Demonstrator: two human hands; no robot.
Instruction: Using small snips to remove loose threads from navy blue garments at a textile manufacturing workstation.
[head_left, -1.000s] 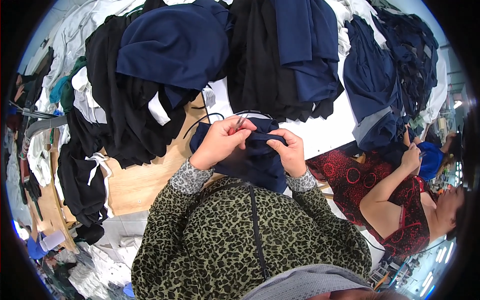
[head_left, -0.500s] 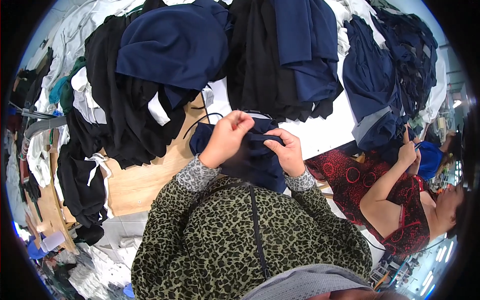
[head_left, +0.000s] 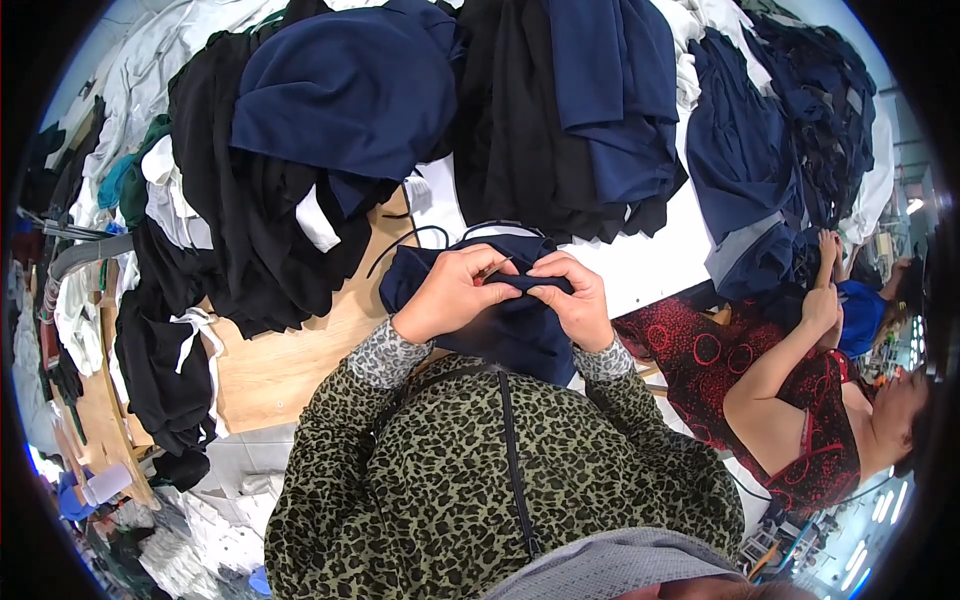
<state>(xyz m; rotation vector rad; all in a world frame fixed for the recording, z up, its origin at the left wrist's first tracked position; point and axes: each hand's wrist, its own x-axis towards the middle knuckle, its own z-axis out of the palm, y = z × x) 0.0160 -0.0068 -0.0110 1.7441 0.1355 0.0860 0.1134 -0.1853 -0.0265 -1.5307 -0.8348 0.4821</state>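
Note:
A navy garment point(head_left: 520, 335) hangs bunched at the table's near edge, in front of my body. My left hand point(head_left: 455, 295) pinches its folded edge between thumb and fingers. A small, thin, dark thing point(head_left: 490, 270) shows at the left fingers, too small to name. My right hand point(head_left: 577, 305) grips the same edge just to the right, thumb on the near side. The two hands' fingertips almost meet over the fold. Just beyond the garment a dark cord point(head_left: 400, 243) curls on the table.
Piled on the wooden table point(head_left: 265, 385) are black garments point(head_left: 260, 220) and navy cloth point(head_left: 350, 90). Black and navy pieces point(head_left: 620, 100) lie stacked on a white surface point(head_left: 615, 275) at far right. On my right, a co-worker point(head_left: 800, 400) in red and black handles navy garments point(head_left: 745, 170).
My left hand has come down from above the cloth and now pinches its edge beside the right hand. My right hand stays on the fold. The co-worker's hands have shifted slightly.

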